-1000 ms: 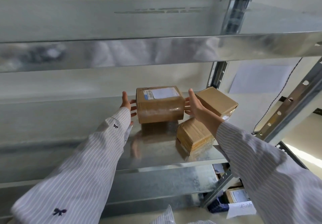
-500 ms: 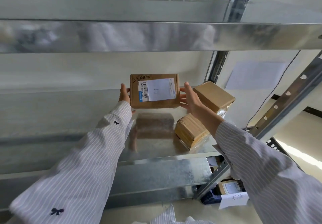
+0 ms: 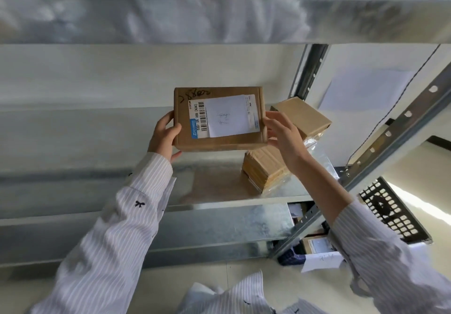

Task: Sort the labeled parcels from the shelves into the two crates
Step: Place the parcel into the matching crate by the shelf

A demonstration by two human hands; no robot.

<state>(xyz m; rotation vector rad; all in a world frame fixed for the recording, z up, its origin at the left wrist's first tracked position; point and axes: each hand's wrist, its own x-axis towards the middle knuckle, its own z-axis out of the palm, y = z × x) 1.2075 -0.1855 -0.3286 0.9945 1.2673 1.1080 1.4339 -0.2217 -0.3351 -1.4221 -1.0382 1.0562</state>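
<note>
Noted, against the frame of one second ago, a lift of the labelled parcel (image 3: 219, 118) off the shelf (image 3: 219, 221) into the air, with its face tipped toward the camera. Recorded nearest the camera two striped sleeves reaching up and forward: left sleeve (image 3: 109, 240), right sleeve (image 3: 390, 265). Found the left hand (image 3: 164, 138) gripping the parcel's left edge, thumb laid on the front face, remaining fingers curled behind and beneath. Found the right hand (image 3: 283, 138) gripping the right edge with bent fingers; thumb position not determinable. Confirmed the parcel held level between both hands, clear above the galvanised shelf, touching nothing else. Observed on its face a white label (image 3: 231, 116) with barcode and blue strip, plus dark handwriting on the cardboard at upper left. Logged below the shelf, at right, a lower labelled box (image 3: 317, 244), a white sheet (image 3: 322, 261) with handwriting and a dark blue container corner (image 3: 290, 257), all only partly visible. Logged further right a black perforated panel (image 3: 393, 213) beside the slanted upright (image 3: 390, 138). Located on the shelf, just right of the held parcel, a taped parcel (image 3: 264, 174) standing tilted, partly covered by the right wrist. Located behind it a plain brown parcel (image 3: 302, 116), tilted and resting against the taped one. Noted overhead the upper shelf beam (image 3: 219, 18), and on the far wall a pale paper sheet (image 3: 366, 89).
</note>
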